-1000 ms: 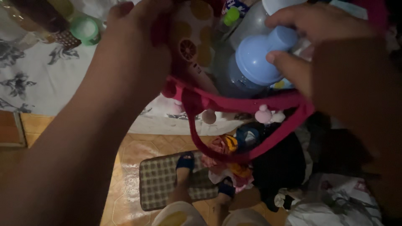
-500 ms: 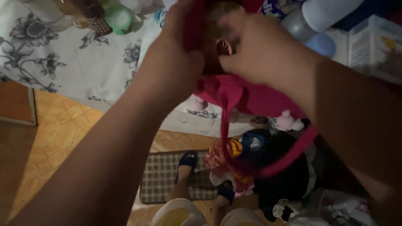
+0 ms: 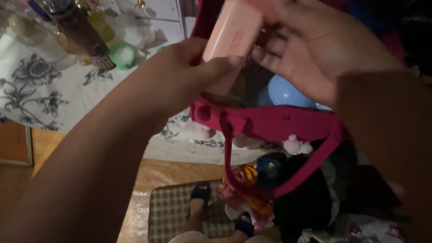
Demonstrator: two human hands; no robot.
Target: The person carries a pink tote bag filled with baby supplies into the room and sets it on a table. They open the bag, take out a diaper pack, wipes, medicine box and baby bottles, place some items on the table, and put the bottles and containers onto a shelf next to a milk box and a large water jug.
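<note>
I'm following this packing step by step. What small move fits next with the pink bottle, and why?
Probably lower the pink bottle straight down into the red bag. Both hands, left hand and right hand, hold it just above the bag's open mouth, and a blue rounded item already sits inside, towards the right.

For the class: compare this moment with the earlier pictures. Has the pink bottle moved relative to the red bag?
Yes. The pink bottle, unseen earlier, now sits above the red bag opening, held between left hand and right hand.
</note>
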